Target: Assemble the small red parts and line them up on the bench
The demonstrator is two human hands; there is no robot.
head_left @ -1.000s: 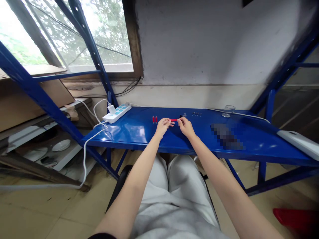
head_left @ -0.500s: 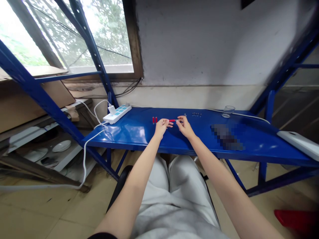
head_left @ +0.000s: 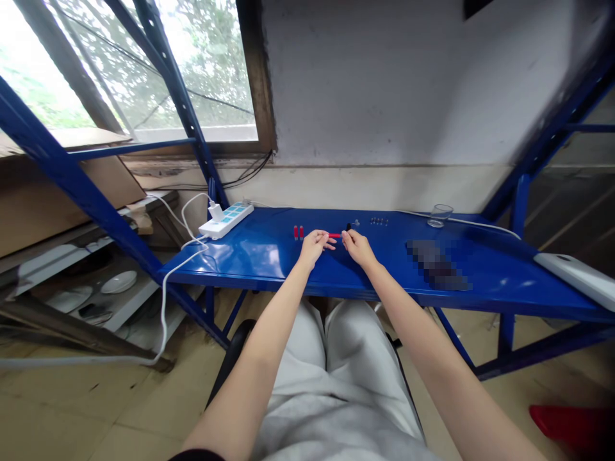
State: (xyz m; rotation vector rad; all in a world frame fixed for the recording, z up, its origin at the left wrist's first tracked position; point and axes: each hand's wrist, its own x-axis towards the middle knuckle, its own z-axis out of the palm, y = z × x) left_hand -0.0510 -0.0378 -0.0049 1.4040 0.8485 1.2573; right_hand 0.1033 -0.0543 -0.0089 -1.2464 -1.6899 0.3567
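My left hand (head_left: 314, 244) and my right hand (head_left: 356, 244) meet over the middle of the blue metal shelf (head_left: 269, 256). Both pinch a small red piece (head_left: 335, 235) held between their fingertips, one hand at each end. Two more small red pieces (head_left: 298, 231) stand on the shelf just left of my left hand. A small dark part (head_left: 351, 225) lies just behind my right hand, and a short row of tiny dark bits (head_left: 379, 220) lies further right.
A white power strip (head_left: 225, 219) with a plugged-in white cable sits at the shelf's back left. A small clear glass (head_left: 440, 214) stands at the back right. A white flat object (head_left: 574, 272) lies at the far right. Blue rack posts rise on both sides.
The hands have stayed together on the red piece, shifting only slightly; the right hand's fingers have closed in a little toward the left hand.
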